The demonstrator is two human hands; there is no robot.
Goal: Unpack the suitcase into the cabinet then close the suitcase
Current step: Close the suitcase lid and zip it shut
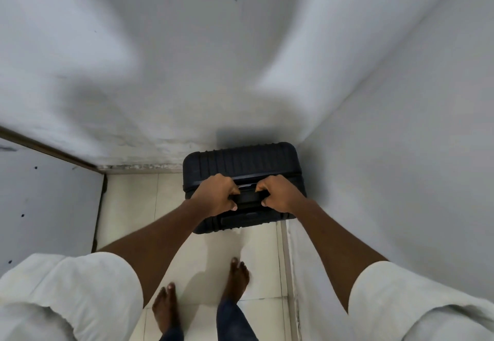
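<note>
A dark ribbed hard-shell suitcase (240,159) stands upright and closed on the tiled floor, tucked into the corner where two white walls meet. Seen from above, its top face carries a handle (247,195). My left hand (215,195) grips the left end of that handle with curled fingers. My right hand (280,193) grips the right end the same way. Both arms reach straight down and forward. No cabinet is in view.
White walls close in ahead and on the right (401,153). A grey panel with a brown edge (48,207) stands at the left. Pale floor tiles (133,207) lie between them. My bare feet (238,279) stand just behind the suitcase.
</note>
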